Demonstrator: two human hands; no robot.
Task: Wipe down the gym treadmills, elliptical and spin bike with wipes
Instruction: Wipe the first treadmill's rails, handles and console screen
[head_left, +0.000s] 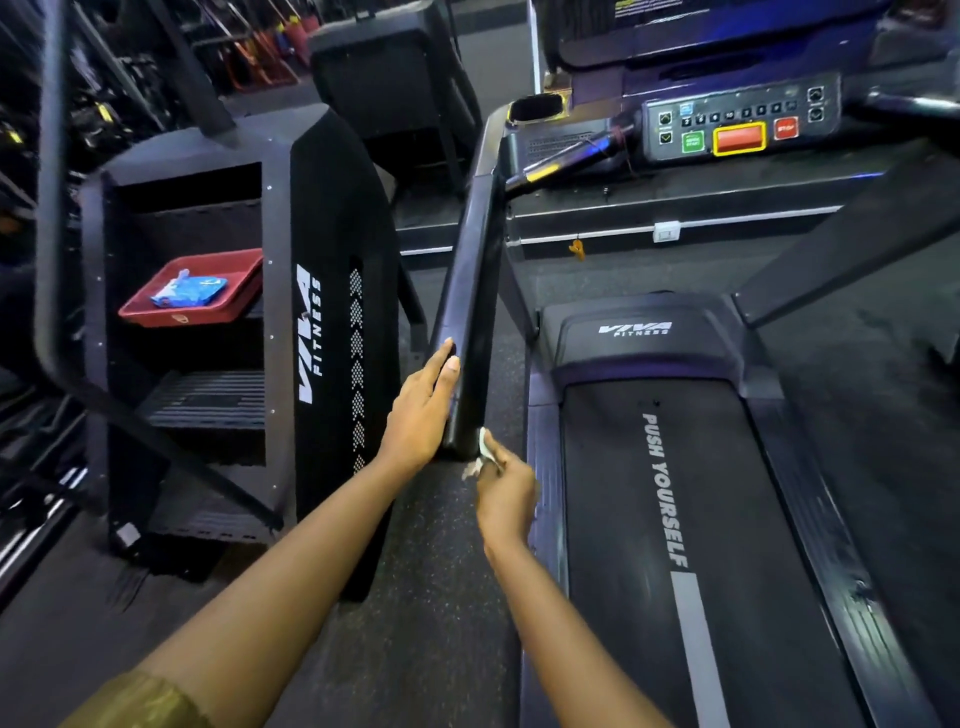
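Note:
A black treadmill (675, 519) with "PUSH YOURSELF" on its belt fills the right half of the head view. Its left handrail (470, 291) slopes down towards me. My left hand (423, 410) lies flat against the rail's outer side near its lower end, fingers straight. My right hand (505, 491) grips a crumpled white wipe (483, 449) and holds it against the rail's bottom end. The console (737, 122) with a red button sits at the top.
A black stair-climber machine (332, 312) stands on the left, close to the handrail. On one of its steps sits a red tray (156, 306) holding a blue wipes pack (189, 291). Dark speckled floor (431, 597) runs between the machines. More equipment stands behind.

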